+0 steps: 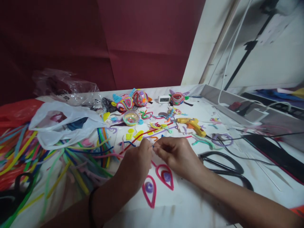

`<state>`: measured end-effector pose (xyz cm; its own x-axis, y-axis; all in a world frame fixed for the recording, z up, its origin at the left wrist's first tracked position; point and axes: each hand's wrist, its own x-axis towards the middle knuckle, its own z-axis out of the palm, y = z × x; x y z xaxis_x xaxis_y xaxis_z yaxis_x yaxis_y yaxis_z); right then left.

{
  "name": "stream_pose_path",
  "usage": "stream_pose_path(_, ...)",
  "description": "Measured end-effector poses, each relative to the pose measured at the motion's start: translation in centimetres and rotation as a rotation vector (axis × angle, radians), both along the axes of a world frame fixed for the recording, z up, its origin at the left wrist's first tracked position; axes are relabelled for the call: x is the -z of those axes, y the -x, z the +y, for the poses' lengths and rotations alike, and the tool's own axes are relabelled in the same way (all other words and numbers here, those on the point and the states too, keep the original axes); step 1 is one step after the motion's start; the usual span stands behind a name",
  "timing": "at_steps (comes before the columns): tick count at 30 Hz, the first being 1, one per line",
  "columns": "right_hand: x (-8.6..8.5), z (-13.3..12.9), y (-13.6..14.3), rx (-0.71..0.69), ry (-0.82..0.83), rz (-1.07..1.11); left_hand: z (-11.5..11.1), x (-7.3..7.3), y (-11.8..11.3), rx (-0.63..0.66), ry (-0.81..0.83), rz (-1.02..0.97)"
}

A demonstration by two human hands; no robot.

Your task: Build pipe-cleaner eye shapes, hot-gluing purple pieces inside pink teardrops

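Note:
Above a sheet of white paper (pixel 166 198), my left hand (pixel 137 161) and my right hand (pixel 179 156) meet, both with fingers pinched. A tiny dark blue bit of pipe cleaner (pixel 153 146) shows between the fingertips; the rest of it is hidden. Just below my hands lie two pink teardrop shapes of pipe cleaner, one (pixel 143 189) with a purple coil (pixel 149 187) inside and the other (pixel 172 186) with a red-edged purple coil (pixel 167 176). Black-handled scissors (pixel 223 172) rest beside my right wrist.
Bundled coloured pipe cleaners (pixel 78 171) and a white plastic bag (pixel 66 133) fill the left. A yellow glue gun (pixel 190 123) lies beyond my right hand. Decorated balls (pixel 124 103), a clear bowl (pixel 131 117) and a small digital timer (pixel 164 99) stand at the back. A cable (pixel 256 160) crosses the right.

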<state>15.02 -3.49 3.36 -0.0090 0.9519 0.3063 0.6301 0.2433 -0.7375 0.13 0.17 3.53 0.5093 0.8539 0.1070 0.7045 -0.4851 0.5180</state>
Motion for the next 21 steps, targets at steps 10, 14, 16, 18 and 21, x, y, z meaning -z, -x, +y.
stream_pose_path(10,1.1,0.4,-1.2,-0.001,0.073,0.190,0.9,0.2,0.6,0.127,0.270,-0.403)
stream_pose_path(14,0.6,0.3,-1.6,-0.022,0.044,0.142,1.0,-0.3,0.8,0.098,0.086,-0.306)
stream_pose_path(16,0.2,0.1,-1.6,-0.022,0.023,0.100,1.1,-0.3,0.8,0.094,0.022,-0.296)
stream_pose_path(18,-0.1,-0.1,-1.6,-0.024,0.021,0.060,1.0,-0.3,0.7,0.089,0.006,-0.294)
stream_pose_path(21,-0.3,-0.4,-1.5,-0.028,0.050,0.034,0.9,-0.2,0.6,0.071,0.079,-0.302)
